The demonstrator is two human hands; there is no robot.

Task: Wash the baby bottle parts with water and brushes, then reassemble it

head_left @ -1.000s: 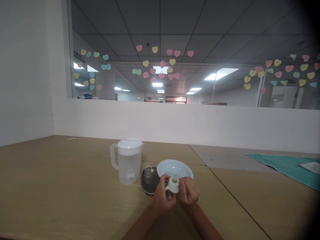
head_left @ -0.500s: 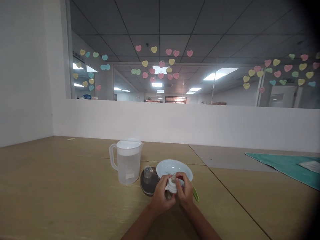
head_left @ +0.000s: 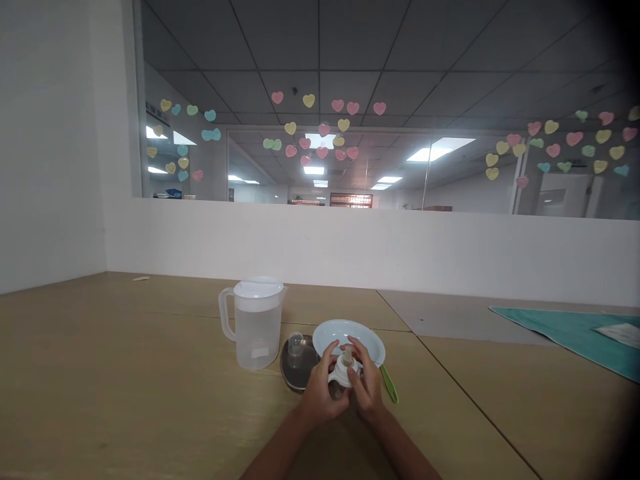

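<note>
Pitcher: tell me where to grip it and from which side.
Take the pitcher by its handle, coming from the left: it stands upright, with the handle's open loop facing left, away from the tray. The left hand would probably suit best, though it is holding the bottle.

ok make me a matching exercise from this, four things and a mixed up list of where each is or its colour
1. jug
2. bottle
3. cloth
4. clear cap

A. teal, at the far right
B. on the dark tray
C. lidded, left of the tray
D. between the left hand and right hand

Pairs: 1-C, 2-D, 3-A, 4-B
</note>
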